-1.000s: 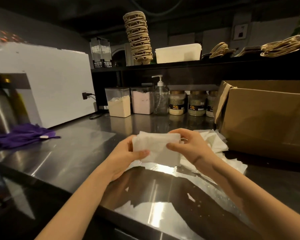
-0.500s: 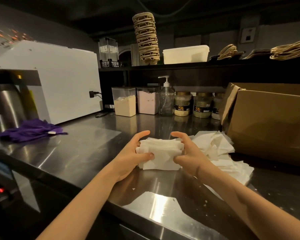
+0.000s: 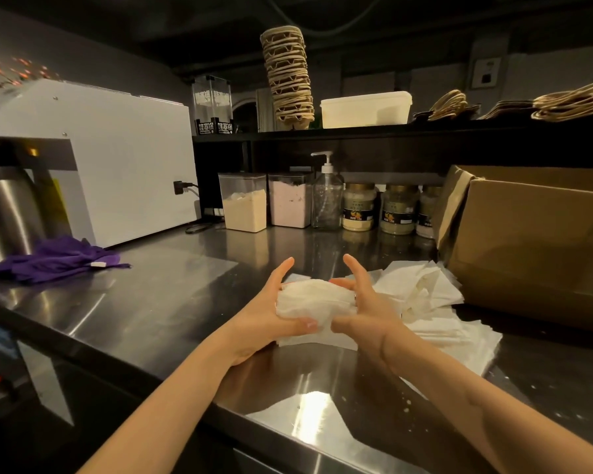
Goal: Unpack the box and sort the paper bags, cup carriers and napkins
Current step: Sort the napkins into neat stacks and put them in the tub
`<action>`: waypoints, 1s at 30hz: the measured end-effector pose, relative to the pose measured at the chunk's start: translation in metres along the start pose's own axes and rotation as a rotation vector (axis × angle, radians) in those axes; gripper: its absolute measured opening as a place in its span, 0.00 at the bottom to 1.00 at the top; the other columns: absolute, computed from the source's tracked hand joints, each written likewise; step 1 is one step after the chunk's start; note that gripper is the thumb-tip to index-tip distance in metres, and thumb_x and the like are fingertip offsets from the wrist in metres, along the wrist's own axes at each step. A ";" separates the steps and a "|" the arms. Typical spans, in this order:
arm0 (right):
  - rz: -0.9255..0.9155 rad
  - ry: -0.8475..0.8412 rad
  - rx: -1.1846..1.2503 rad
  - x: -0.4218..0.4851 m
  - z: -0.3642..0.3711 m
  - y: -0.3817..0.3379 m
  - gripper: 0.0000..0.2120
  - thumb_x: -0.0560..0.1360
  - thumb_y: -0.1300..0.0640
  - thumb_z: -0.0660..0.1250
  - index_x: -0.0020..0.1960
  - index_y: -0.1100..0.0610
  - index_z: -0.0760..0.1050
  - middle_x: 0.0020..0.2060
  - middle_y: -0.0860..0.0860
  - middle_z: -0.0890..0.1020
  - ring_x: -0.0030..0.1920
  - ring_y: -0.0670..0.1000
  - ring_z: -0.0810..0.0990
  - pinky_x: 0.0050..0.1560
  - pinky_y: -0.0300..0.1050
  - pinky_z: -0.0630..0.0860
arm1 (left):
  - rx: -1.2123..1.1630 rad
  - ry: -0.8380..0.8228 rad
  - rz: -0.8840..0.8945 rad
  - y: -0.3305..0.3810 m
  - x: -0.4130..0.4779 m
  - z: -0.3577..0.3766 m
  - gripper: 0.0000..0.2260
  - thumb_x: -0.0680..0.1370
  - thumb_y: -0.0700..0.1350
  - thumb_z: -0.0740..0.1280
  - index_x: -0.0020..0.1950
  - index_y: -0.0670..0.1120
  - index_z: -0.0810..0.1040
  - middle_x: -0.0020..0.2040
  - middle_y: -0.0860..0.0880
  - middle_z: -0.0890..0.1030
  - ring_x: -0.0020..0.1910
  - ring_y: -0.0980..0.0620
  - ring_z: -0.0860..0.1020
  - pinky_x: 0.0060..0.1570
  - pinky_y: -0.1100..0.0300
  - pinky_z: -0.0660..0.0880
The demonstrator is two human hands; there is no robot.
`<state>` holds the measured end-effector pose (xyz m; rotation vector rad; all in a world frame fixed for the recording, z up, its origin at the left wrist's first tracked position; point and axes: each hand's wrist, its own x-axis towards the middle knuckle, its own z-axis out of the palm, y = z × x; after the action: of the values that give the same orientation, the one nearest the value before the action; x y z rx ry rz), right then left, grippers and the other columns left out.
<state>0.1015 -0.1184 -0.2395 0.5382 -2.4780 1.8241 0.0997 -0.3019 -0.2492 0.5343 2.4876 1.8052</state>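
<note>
A second before, the bundle of napkins [image 3: 314,302] was held up off the counter [image 3: 151,302]. Half a second later its lower edge had been brought down onto the steel. Now it stood there, squeezed from both sides and bowed in the middle. The left hand [image 3: 271,313] gripped its left end, with the thumb across the near face, the fingers behind and the forefinger lifted free. The right hand [image 3: 367,313] gripped the other end the same way, thumb near, fingers curled round the back and forefinger raised. I judged this to be squaring up a batch of napkins, so the napkin sorting was under way but far from finished.

At the far left lay a purple cloth [image 3: 55,258] in front of a white machine [image 3: 117,172]. Between the cloth and the hands there was a broad stretch of bare steel, probably the easiest place to set the bundle down. The counter's near edge ran just below the wrists, so anything placed there could slide off. Just right of the hands, loose napkins [image 3: 435,292] sprawled in a heap that reached the cardboard box [image 3: 534,241]. The box closed off the right side. On the shelf above, cup carriers [image 3: 290,73] were stacked and paper bags [image 3: 569,104] lay flat.
</note>
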 end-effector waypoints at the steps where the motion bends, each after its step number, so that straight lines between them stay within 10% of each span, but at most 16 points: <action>1: -0.007 0.014 0.008 0.000 0.001 0.000 0.48 0.69 0.74 0.67 0.76 0.43 0.48 0.60 0.48 0.71 0.58 0.51 0.74 0.44 0.34 0.77 | 0.022 0.008 0.006 0.000 0.000 0.000 0.46 0.71 0.42 0.76 0.77 0.62 0.50 0.67 0.54 0.69 0.62 0.53 0.74 0.55 0.64 0.77; 6: 0.027 0.067 0.054 0.006 -0.003 0.003 0.44 0.69 0.70 0.70 0.75 0.46 0.53 0.59 0.54 0.74 0.55 0.53 0.76 0.46 0.37 0.76 | -0.096 0.140 0.016 0.001 0.002 -0.004 0.37 0.73 0.36 0.73 0.74 0.60 0.61 0.61 0.44 0.76 0.55 0.45 0.80 0.56 0.47 0.79; 30: 0.048 0.052 0.094 0.003 -0.003 0.003 0.27 0.69 0.68 0.70 0.61 0.47 0.69 0.54 0.51 0.75 0.53 0.51 0.76 0.49 0.39 0.78 | -0.143 0.133 -0.001 -0.002 0.002 -0.005 0.42 0.69 0.39 0.76 0.75 0.60 0.59 0.63 0.46 0.76 0.55 0.45 0.81 0.53 0.51 0.80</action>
<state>0.0974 -0.1156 -0.2410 0.4324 -2.4019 1.9538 0.0956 -0.3067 -0.2491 0.4193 2.4115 2.0620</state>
